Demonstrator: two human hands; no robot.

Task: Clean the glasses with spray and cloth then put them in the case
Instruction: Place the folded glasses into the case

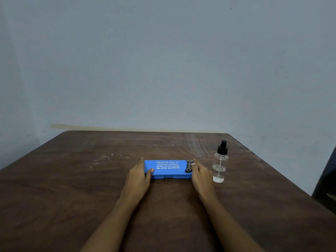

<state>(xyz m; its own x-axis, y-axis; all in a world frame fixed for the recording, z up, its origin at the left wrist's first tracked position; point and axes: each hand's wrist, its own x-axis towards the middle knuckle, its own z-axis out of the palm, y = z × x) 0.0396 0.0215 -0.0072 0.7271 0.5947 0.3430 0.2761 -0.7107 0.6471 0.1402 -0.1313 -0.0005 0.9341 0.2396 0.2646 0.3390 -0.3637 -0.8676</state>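
**Head view: closed case held at both ends, opening step**

Fingers, left (151, 170): thumb lies on the lid's left end; the other fingers are wrapped round the far left end, close together. The left hand (139, 176) grips that end.

Fingers, right (194, 164): tips sit on the lid's right end, loosely curled over it, not spread. The right hand (201, 174) holds that end; its thumb is hidden.

Case (168, 169): blue, white lettering, lid down, flat on the tabletop (72, 179), midway between the left and right edges, its front seam toward the person.

Glasses, cloth: not in view; cannot tell whether they are inside the case.

Spray bottle (220, 166): clear, black pump, upright, just beside the right hand, on the side toward the right edge.

Step, as judged: opening the case, with the cleaning not yet begun.

Handling notes:
- Pin the base down with one hand.
- Bring a thumb to the front seam and lift the lid slowly.
- Keep the case level so nothing slides out.
- Mind the right wrist, as the upright bottle would probably tip at a nudge.
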